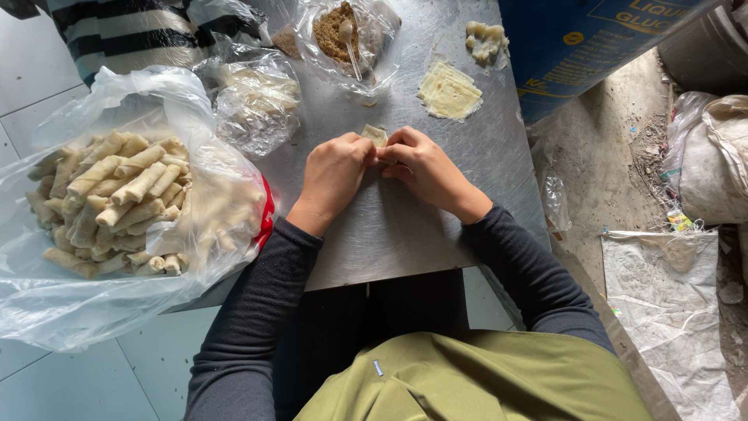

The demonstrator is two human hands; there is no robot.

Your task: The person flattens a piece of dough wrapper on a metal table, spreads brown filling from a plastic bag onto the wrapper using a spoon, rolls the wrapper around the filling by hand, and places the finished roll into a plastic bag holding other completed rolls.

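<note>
Rolling a filled pastry wrapper (375,135) on the steel table (405,234), pinched between both hands: left hand (333,173) closed on its near-left edge, right hand (425,168) closed on its near-right edge, fingertips meeting almost at the middle. Only a pale corner of the wrapper showing just beyond the knuckles; the rest hidden under the fingers, so impossible to tell how far the roll is wound.

To do this step well, probably best:
- keeping both thumbs tucked under the near edge and pressing evenly, so neither end bulges
- folding the side flaps in toward the grip before rolling on, to seal the filling
- rolling away from the body, toward the bowl of brown filling (336,31) with its spoon (348,43), well beyond the grip
- holding firm but light; thin dough likely tears under a hard squeeze

Beyond the grip and to the right, a stack of flat wrappers (449,92) and a lump of dough (485,39). Far to the left of the grip, a clear bag of finished rolls (117,203), good as a gauge for thickness and length. Another person's striped sleeve (132,31) beyond that bag
</note>
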